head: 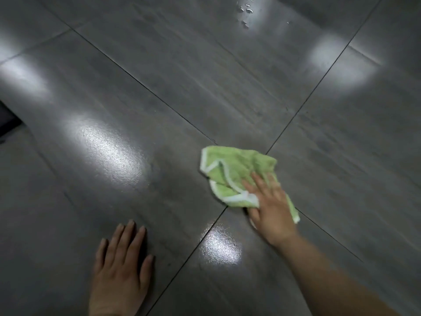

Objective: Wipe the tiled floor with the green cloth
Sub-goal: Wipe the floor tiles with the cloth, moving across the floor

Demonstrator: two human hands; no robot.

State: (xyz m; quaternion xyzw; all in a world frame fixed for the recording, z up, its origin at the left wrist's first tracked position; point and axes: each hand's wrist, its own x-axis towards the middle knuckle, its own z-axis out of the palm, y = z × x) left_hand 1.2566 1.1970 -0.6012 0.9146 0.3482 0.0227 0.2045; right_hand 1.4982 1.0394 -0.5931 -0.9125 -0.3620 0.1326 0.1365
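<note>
A crumpled green cloth [232,169] with a white hem lies on the dark grey tiled floor [182,87], near where grout lines cross. My right hand [270,206] presses down on the cloth's near part with straight, spread fingers, and the thumb lies under the white edge. The hand and cloth are slightly blurred. My left hand [123,265] rests flat on the floor at the lower left, fingers straight, well apart from the cloth.
Small water drops [246,10] sit on a tile at the far top. A dark object [6,119] juts in at the left edge. Bright light reflections shine on the glossy tiles.
</note>
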